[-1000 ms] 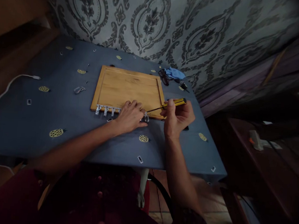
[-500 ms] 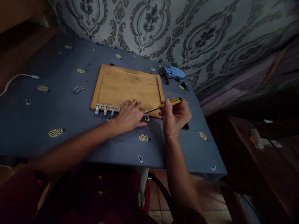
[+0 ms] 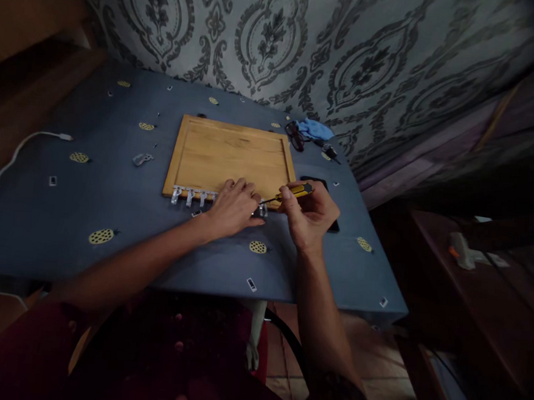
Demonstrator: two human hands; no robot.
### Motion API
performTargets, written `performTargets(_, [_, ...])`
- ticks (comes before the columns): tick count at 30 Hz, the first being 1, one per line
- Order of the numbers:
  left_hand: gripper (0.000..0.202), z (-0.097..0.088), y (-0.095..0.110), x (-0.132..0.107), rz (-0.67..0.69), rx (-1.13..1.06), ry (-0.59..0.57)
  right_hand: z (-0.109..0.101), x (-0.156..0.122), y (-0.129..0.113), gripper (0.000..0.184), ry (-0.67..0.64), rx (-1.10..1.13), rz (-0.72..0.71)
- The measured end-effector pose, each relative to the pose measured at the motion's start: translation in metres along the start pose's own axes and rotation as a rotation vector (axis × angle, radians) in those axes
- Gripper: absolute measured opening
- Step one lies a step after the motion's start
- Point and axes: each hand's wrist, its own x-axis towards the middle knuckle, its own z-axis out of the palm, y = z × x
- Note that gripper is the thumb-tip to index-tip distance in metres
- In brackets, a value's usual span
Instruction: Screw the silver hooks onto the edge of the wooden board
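Note:
A wooden framed board (image 3: 233,155) lies on the table, and a metal hook rail (image 3: 189,195) with several hooks runs along its near edge. My left hand (image 3: 232,208) is over the middle of that rail, fingers on the board side and thumb at the near side, gripping it. In my right hand (image 3: 312,216) is a yellow and black screwdriver (image 3: 295,193), held by its handle. Its shaft slants down to the left, and the tip meets the right part of the rail beside my left fingers. Whether a screw sits under the tip is hidden.
A loose metal piece (image 3: 142,159) lies left of the board. Dark glasses (image 3: 295,135), a blue cloth (image 3: 315,129) and keys (image 3: 329,150) are at the back right. A black phone (image 3: 333,225) lies partly behind my right hand. A white cable (image 3: 21,144) crosses the left side.
My right hand has turned, and the screwdriver handle has come slightly left and lower, with more of the phone showing. My left hand stays in place on the rail.

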Motion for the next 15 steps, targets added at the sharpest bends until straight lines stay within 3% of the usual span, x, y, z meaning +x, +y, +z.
performTargets(5, [0.051,-0.0021,0.0006,-0.0002,0.001,-0.004,-0.009,-0.0003,0.0005,0.0009,0.035,0.015,0.022,0.038])
performTargets(11, [0.051,0.0,0.0004,0.0006,-0.002,0.004,-0.005,0.0005,0.0023,0.0046,0.041,0.212,0.06,0.029])
performTargets(15, [0.05,0.0027,0.0002,0.001,0.004,0.004,0.015,-0.0004,0.0024,0.0061,0.042,0.199,0.032,0.039])
